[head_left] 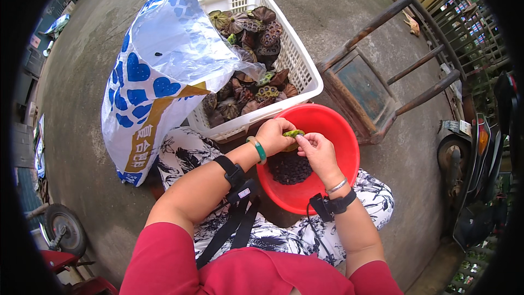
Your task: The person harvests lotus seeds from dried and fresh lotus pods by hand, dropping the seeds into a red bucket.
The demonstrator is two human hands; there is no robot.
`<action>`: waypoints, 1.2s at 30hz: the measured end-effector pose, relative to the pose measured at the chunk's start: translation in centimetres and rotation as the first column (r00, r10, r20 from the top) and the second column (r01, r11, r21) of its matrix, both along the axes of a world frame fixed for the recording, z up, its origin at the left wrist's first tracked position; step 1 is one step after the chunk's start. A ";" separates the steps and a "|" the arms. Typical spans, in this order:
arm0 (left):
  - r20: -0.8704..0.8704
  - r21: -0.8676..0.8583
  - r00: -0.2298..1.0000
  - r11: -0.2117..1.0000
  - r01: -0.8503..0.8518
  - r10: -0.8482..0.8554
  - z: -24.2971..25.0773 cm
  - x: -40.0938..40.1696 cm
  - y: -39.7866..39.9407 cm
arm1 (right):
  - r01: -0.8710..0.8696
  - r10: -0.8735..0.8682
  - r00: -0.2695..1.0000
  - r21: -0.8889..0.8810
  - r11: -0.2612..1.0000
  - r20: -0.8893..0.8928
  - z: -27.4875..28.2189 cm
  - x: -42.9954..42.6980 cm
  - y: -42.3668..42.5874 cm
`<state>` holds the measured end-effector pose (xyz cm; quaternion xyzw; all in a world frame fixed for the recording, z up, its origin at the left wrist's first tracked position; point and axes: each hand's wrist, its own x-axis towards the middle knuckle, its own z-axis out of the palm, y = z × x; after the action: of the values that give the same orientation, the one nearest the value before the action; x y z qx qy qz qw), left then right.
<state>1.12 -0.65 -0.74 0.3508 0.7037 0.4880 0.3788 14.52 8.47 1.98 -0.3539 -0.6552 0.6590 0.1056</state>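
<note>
My left hand [275, 138] grips a green lotus seed pod [293, 133] above a red plastic basin [346, 159]. The fingertips of my right hand [318, 151] are pinched together at the pod's right edge; whether a seed is between them is hidden. A heap of dark lotus seeds [291, 168] lies in the bottom of the basin. Beyond it stands a white plastic crate [301, 55] holding many dried brown and some greenish lotus pods [268, 35]. A white woven sack [163, 65] with blue hearts leans over the crate's left side, its mouth gaping.
A worn wooden chair [362, 86] is right of the crate. Farther right a motorcycle [470, 159] is parked by a slatted fence [470, 24]. A wheel [64, 229] shows at lower left. Concrete floor [90, 139] surrounds the crate. Black straps [233, 225] hang over my lap.
</note>
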 end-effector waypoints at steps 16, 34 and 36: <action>0.496 0.033 0.850 0.974 -0.224 0.178 -0.4 -2.0 0.1 | -0.022 0.023 0.998 0.023 0.999 -0.057 -1.7 2.3 3.2; 0.365 -0.064 0.909 0.980 -0.191 0.201 -0.8 -0.7 0.6 | -0.098 0.007 0.877 -0.166 0.981 -0.481 14.2 -14.1 3.8; 0.353 -0.106 0.915 0.980 -0.169 0.196 0.0 -1.0 -0.1 | -0.402 0.295 0.856 -0.187 0.897 -0.425 16.1 -16.9 -0.9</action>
<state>0.13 -0.77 -0.73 0.1736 0.6690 0.5514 0.4673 -2.40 7.62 18.11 -0.1025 -0.5794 0.8062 0.0615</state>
